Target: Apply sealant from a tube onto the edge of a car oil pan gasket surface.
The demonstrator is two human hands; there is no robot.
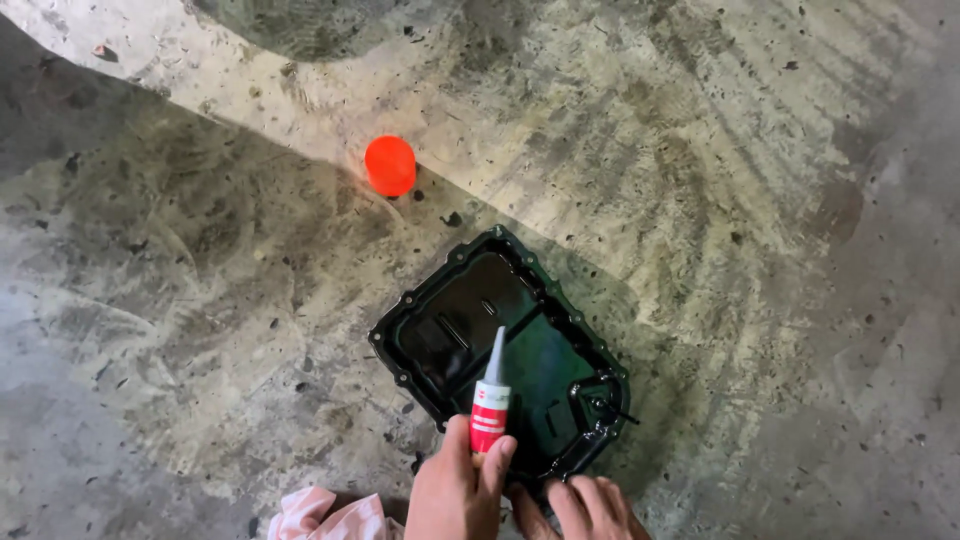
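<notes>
Gripping red tube [489, 405] upright, left hand [455, 490], right hand [585, 508] on pan [500, 350]

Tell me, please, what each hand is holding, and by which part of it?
The left hand has its grip on the red sealant tube by its lower body, nozzle up. The right hand rests on the black pan's near edge.

I'm kneeling in a vehicle workshop or garage: the bare concrete floor [700, 200] is stained and gritty, and a black oil pan [500, 350] with a bolt-holed rim lies on it.
</notes>
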